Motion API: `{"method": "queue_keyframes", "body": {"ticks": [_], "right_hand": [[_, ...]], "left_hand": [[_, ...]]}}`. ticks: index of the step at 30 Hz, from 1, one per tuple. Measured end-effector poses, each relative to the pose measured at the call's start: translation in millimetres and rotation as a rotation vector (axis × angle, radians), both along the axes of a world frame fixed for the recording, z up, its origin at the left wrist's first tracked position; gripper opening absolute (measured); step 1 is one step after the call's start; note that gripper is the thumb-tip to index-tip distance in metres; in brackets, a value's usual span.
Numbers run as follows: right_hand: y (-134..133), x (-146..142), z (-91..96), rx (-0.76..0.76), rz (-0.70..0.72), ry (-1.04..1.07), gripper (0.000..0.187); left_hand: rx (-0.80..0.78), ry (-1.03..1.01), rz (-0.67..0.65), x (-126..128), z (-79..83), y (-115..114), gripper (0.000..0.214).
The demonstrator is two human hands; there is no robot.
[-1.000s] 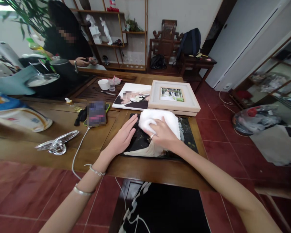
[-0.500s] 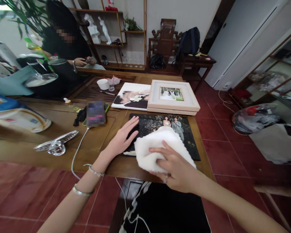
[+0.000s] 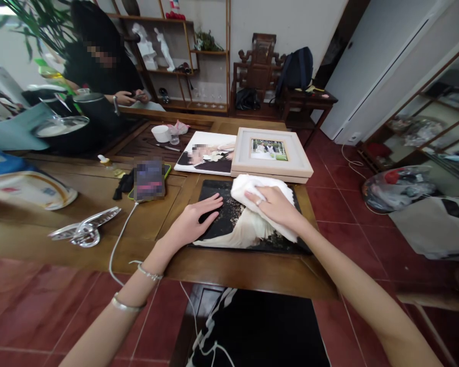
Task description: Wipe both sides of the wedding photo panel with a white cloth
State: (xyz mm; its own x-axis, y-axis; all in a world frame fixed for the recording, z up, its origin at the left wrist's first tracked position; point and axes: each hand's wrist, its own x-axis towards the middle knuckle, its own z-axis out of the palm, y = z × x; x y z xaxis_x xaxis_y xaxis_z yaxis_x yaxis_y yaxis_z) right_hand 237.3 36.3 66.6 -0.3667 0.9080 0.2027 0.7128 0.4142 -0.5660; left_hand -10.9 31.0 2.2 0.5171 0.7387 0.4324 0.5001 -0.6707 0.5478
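A dark wedding photo panel (image 3: 252, 234) lies flat on the wooden table near its front edge. My left hand (image 3: 193, 221) rests on the panel's left side with fingers stretched out. On the upper right part of the panel, my right hand (image 3: 273, 204) grips a fluffy white cloth (image 3: 243, 186) and presses it down. The cloth covers the couple's upper bodies, while the pale dress train shows below it. Just behind the panel are a framed photo (image 3: 268, 148) in a light wood frame and a white-edged photo print (image 3: 204, 153).
Left on the table (image 3: 168, 209) are a phone (image 3: 149, 178) with a white cable, a silver hair claw clip (image 3: 86, 227) and a blue-and-white package (image 3: 26, 181). A white cup (image 3: 161, 133) stands farther back. Across the table sits another person (image 3: 103, 66) holding something small.
My right hand has moved the white cloth away from me, up the panel, uncovering the dress train and covering the couple's upper bodies. My left hand stays on the panel.
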Motion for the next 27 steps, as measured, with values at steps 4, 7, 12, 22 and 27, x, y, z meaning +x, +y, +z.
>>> {"method": "queue_keyframes", "body": {"ticks": [4,7,12,22,27], "right_hand": [[27.8,-43.5,5.6,-0.030,0.073,0.021,0.038],[39.3,-75.5,8.0,-0.033,0.153,0.009,0.034],[38.7,-90.8,4.6,-0.016,0.213,0.023,0.033],[3.4,15.9,-7.6,-0.008,0.030,0.071,0.041],[-9.9,66.7,-11.1,-0.004,-0.125,0.073,0.045]], "left_hand": [[-0.011,0.006,0.030,-0.9,-1.2,-0.4,0.033],[-0.001,0.046,0.056,-2.0,-0.9,-0.3,0.031],[-0.004,0.074,0.071,-3.2,-1.2,0.3,0.028],[-0.040,-0.008,0.028,-0.5,1.7,-0.1,0.033],[-0.035,-0.019,0.034,0.2,3.1,-0.3,0.031]]}}
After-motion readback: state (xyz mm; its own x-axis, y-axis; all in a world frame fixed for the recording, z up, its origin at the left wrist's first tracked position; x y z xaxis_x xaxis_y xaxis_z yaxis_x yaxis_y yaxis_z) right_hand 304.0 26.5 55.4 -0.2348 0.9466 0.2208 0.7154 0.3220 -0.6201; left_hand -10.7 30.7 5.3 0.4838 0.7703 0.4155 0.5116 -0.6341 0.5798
